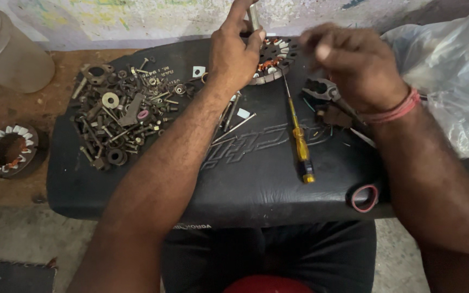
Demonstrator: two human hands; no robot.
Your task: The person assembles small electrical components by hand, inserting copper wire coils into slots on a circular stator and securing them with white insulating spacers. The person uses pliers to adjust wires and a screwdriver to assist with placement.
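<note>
My left hand (234, 51) is closed around a metal shaft (254, 16) that rises from a round motor stator (275, 57) with copper windings, lying on a black seat cushion (256, 184). My right hand (354, 62) hovers blurred just right of the stator, fingers curled; whether it holds anything is unclear. A red thread band circles my right wrist. Pliers (321, 88) lie under my right hand.
A yellow-handled screwdriver (299, 141) lies mid-cushion. A heap of bolts, nuts and washers (123, 114) covers the cushion's left part. A second stator (7, 151) sits on the wooden surface at left. A plastic jar (6, 51), a clear bag (451, 70) and a tape roll (365, 198) are nearby.
</note>
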